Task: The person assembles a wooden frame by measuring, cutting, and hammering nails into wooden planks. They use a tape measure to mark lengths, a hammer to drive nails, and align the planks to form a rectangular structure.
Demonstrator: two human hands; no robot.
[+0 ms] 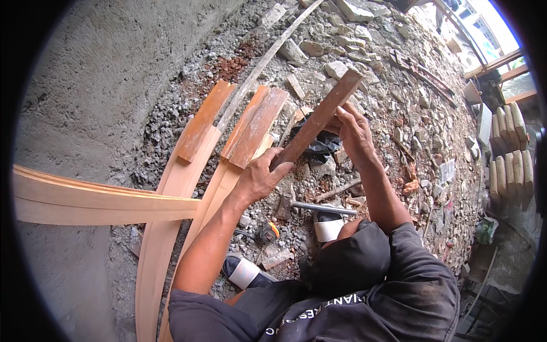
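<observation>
A dark brown wooden board (322, 115) with pale smudges is held tilted between my hands. My left hand (262, 178) is closed round its lower end, thumb along the edge. Near the upper end my right hand (354, 132) grips the board's right edge, its fingers partly hidden behind it. To the left, an orange-brown board (206, 119) rests on a long light plank (156, 251). Beside it, a reddish-brown board (261, 126) and a narrower one (245, 121) lie together over another light plank (213, 199).
Long light planks (102, 200) reach across from the left. A hammer (325, 208) and a tape measure (269, 232) lie on the rubble near my feet. A concrete wall (97, 85) rises at left. Stacked sacks (511, 171) stand at right; a black plastic bag (323, 147) lies behind the held board.
</observation>
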